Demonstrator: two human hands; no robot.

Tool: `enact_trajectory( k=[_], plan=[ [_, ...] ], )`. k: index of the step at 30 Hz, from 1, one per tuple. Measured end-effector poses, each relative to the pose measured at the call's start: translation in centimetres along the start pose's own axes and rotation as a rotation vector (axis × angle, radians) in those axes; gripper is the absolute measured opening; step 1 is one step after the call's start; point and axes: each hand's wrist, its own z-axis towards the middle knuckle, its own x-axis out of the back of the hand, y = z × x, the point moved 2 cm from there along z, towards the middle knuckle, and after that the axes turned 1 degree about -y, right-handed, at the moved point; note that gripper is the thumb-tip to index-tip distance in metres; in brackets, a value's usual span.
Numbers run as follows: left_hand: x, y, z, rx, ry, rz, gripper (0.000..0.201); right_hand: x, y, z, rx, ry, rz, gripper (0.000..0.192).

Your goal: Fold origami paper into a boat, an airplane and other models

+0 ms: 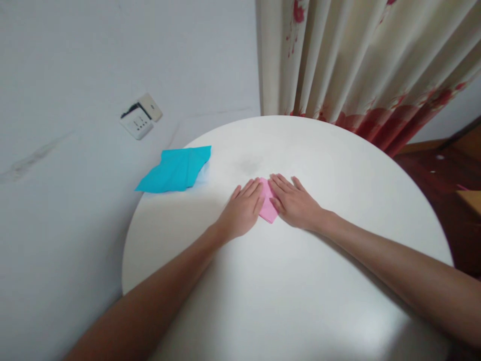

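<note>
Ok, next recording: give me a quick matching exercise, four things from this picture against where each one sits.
Things:
1. pink folded paper
2. blue folded paper
3. wall socket
4. curtain

Places:
A. behind the round white table's far edge
B. pressed flat between the left hand and right hand
C. on the wall, beyond the table
D. at the table's left rim, partly overhanging

Pairs: 1-B, 2-D, 3-C, 4-A

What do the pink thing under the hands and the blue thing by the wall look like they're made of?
Pink piece: likely thin matte paper, lying flat with sharp folded edges under both hands. Blue piece: probably the same, with crisp creases and no sheen, though thin cloth can't be excluded.
</note>
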Motion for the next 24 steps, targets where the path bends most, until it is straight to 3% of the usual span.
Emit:
enact_trajectory(
  k=[6, 24],
  plan=[
    [-0.2, -1.4, 0.3, -0.023, -0.028, 0.0, 0.057, 0.3, 0.0, -0.1, 0.022, -0.009, 0.019, 0.06],
    [-0.2, 0.0, 0.0, -0.005, -0.066, 0.049, 0.059, 0.3, -1.0, -0.6, 0.134, -0.038, -0.017, 0.065]
  ],
)
